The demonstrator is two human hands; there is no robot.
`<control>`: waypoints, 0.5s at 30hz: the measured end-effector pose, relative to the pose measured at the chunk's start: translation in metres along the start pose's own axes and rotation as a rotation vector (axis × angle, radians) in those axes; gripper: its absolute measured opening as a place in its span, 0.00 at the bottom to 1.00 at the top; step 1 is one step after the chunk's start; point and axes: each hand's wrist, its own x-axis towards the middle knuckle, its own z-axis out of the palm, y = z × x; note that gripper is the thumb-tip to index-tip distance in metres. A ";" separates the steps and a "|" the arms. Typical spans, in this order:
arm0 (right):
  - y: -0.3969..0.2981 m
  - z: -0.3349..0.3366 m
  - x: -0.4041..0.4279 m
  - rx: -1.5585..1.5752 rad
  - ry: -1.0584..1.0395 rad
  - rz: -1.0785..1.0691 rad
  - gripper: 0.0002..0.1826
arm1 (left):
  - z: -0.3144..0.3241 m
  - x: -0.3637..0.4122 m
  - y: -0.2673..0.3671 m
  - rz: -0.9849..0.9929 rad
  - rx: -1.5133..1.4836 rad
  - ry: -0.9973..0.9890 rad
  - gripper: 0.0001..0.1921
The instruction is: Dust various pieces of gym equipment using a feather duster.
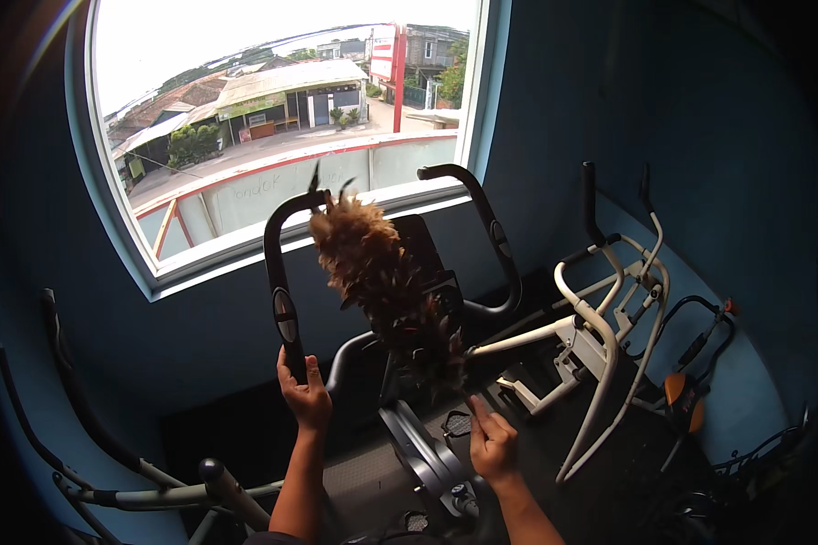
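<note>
A brown feather duster (375, 272) rises from my right hand (494, 439), which grips its handle end. Its feathered head slants up and left in front of the console (419, 242) of an exercise bike (426, 443). The light-coloured tip is beside the top end of the bike's left handlebar (273, 255); whether they touch I cannot tell. Around the lower part of that black handlebar my left hand (305, 395) is closed. To the right stands the curved right handlebar (491, 204). Feathers hide part of the console and the bike's stem.
A large window (151, 283) is in the blue wall behind the bike. At right stands a cream-framed exercise machine (603, 327), with an orange-and-black machine (683, 402) beyond it. Tubular bars of another machine (157, 494) reach in at lower left. Black mat (361, 470) covers the floor.
</note>
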 end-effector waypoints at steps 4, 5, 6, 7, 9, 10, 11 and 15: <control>0.018 0.004 0.023 -0.059 0.135 0.045 0.20 | 0.002 0.003 -0.008 0.064 -0.016 0.039 0.26; 0.029 0.000 0.029 -0.067 0.275 0.052 0.20 | 0.003 0.001 -0.009 0.067 -0.020 0.035 0.26; 0.028 -0.010 0.032 -0.039 0.251 0.111 0.20 | 0.001 0.001 -0.009 0.045 -0.018 0.020 0.26; 0.030 -0.017 0.032 -0.039 0.253 0.111 0.20 | 0.001 0.001 -0.008 0.022 -0.020 0.003 0.26; 0.034 -0.028 0.028 0.029 0.209 -0.067 0.20 | 0.002 0.001 -0.004 0.058 0.000 0.014 0.26; 0.033 -0.034 0.024 -0.001 0.143 -0.074 0.20 | 0.003 0.001 -0.003 0.093 0.023 0.025 0.26; 0.035 -0.039 0.025 -0.003 0.141 -0.074 0.20 | 0.002 0.002 -0.002 0.091 0.022 0.026 0.26; 0.067 -0.053 0.028 -0.200 0.072 -0.092 0.19 | 0.006 0.001 0.004 0.054 -0.041 0.020 0.25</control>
